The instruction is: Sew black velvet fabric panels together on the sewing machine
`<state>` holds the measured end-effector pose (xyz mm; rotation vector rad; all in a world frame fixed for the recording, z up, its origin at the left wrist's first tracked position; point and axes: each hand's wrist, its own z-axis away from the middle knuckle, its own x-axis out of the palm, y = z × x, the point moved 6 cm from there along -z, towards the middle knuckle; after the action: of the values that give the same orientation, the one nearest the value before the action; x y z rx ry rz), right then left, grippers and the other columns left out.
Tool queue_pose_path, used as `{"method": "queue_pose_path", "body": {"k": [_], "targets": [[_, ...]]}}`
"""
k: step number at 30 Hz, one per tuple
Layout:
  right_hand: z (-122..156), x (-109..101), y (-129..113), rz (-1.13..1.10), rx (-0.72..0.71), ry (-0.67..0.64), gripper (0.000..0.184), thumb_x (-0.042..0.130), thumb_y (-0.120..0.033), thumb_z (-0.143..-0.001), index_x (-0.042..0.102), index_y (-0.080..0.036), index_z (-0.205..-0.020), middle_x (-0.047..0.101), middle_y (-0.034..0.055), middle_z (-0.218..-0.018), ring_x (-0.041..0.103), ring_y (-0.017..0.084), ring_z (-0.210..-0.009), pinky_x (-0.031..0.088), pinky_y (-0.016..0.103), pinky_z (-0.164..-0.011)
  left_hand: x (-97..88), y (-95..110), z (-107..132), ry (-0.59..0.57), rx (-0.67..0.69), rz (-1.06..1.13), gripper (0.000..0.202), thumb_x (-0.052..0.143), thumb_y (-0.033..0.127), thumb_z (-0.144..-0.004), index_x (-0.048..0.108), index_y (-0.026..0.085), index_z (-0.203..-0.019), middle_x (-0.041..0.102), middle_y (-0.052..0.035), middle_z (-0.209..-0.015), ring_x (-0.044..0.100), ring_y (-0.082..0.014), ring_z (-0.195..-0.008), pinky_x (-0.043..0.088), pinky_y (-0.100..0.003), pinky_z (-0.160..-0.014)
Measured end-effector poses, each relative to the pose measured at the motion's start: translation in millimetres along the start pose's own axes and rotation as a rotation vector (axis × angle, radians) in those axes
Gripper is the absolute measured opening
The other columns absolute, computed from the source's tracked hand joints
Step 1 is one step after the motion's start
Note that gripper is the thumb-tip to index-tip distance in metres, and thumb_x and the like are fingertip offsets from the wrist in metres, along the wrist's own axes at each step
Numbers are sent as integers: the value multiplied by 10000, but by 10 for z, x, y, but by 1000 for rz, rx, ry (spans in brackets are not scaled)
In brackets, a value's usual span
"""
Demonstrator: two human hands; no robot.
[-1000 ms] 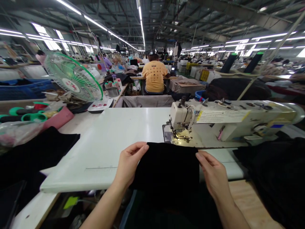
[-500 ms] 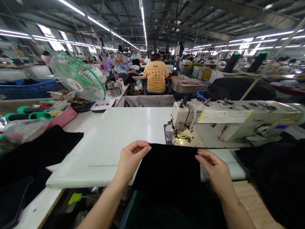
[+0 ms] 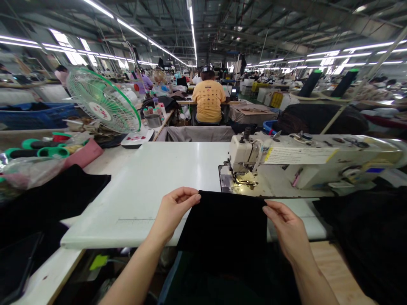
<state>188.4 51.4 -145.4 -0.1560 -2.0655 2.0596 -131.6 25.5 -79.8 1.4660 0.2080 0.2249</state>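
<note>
A piece of black fabric (image 3: 225,224) is stretched between my two hands, its top edge nearly straight. My left hand (image 3: 176,209) pinches the upper left corner between thumb and fingers. At the upper right corner, my right hand (image 3: 286,218) grips the cloth the same way. The fabric hangs over the front edge of the pale worktable (image 3: 152,178) and down toward my lap, where its lower end blends into dark clothing. Just beyond the top edge stands a sewing machine (image 3: 244,156), its needle area and metal plate apart from the cloth.
More black cloth lies at the left (image 3: 60,190) and in a heap at the right (image 3: 369,237). A green-rimmed fan (image 3: 103,101) and thread spools (image 3: 52,151) stand on the left. A dark phone-like slab (image 3: 19,262) lies lower left. A person in a yellow shirt (image 3: 208,99) sits ahead.
My right hand has shifted very slightly to the right with its corner of the fabric. The left hand holds nearly the same place.
</note>
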Motion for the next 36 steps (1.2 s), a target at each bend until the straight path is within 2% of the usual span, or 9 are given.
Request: {"method": "queue_pose_path", "body": {"k": [4, 8, 11, 15, 19, 27, 29, 32, 36], "targets": [[18, -4, 11, -50, 38, 25, 392, 884, -472, -610, 774, -222, -891, 758, 26, -905, 678, 196, -896, 531, 317, -882, 3, 32, 23, -14, 35, -1, 230, 838, 357, -637, 747, 186, -761, 699, -2, -711, 607, -120, -680, 480, -233, -675], [43, 28, -24, -136, 68, 23, 375, 914, -444, -555, 771, -227, -826, 750, 8, -869, 670, 169, -861, 535, 268, -836, 2, 62, 27, 19, 67, 2, 220, 840, 330, -614, 715, 175, -707, 684, 1, -738, 555, -98, -638, 427, -214, -594], [43, 46, -37, -165, 85, 27, 379, 926, -426, -529, 769, -230, -813, 747, 0, -850, 665, 156, -846, 532, 245, -807, 13, 69, 15, 37, 84, 12, 222, 835, 325, -609, 694, 169, -681, 682, -2, -759, 551, -96, -643, 421, -213, -592], [20, 70, -48, -153, 71, 29, 376, 919, -427, -540, 767, -221, -814, 747, 16, -857, 665, 175, -850, 530, 285, -820, 5, 59, -10, 68, 101, 10, 236, 830, 326, -606, 676, 164, -681, 685, -6, -772, 571, -100, -672, 443, -215, -630], [19, 135, -136, -126, 8, 7, 329, 900, -422, -578, 762, -211, -789, 749, 38, -880, 662, 196, -849, 521, 334, -836, -71, 34, -28, 128, 98, 26, 305, 858, 324, -566, 638, 176, -715, 692, 1, -753, 562, -104, -641, 449, -214, -597], [11, 297, -303, -177, -13, -11, 266, 874, -407, -612, 740, -214, -737, 714, 7, -753, 618, 159, -743, 496, 299, -750, -217, -14, -117, 176, 79, 18, 412, 914, 367, -475, 622, 194, -710, 699, 15, -730, 528, -107, -592, 438, -221, -568], [9, 332, -293, -199, 3, -12, 266, 871, -396, -615, 730, -207, -737, 702, -1, -735, 606, 151, -729, 488, 295, -744, -225, -23, -109, 184, 63, 14, 422, 917, 384, -466, 629, 200, -713, 687, 21, -731, 543, -121, -628, 443, -228, -584], [-8, 387, -270, -228, 6, -26, 269, 862, -380, -631, 692, -206, -746, 682, -13, -733, 601, 148, -726, 485, 296, -748, -220, -46, -94, 176, 57, 15, 412, 910, 397, -483, 643, 208, -734, 674, 26, -762, 585, -149, -751, 472, -244, -690], [-31, 431, -274, -202, -60, -43, 263, 823, -341, -667, 634, -219, -801, 663, -13, -783, 606, 155, -765, 487, 290, -753, -230, -18, -91, 152, 106, -38, 368, 868, 419, -554, 637, 220, -760, 672, 20, -825, 593, -171, -839, 472, -267, -786]]}}
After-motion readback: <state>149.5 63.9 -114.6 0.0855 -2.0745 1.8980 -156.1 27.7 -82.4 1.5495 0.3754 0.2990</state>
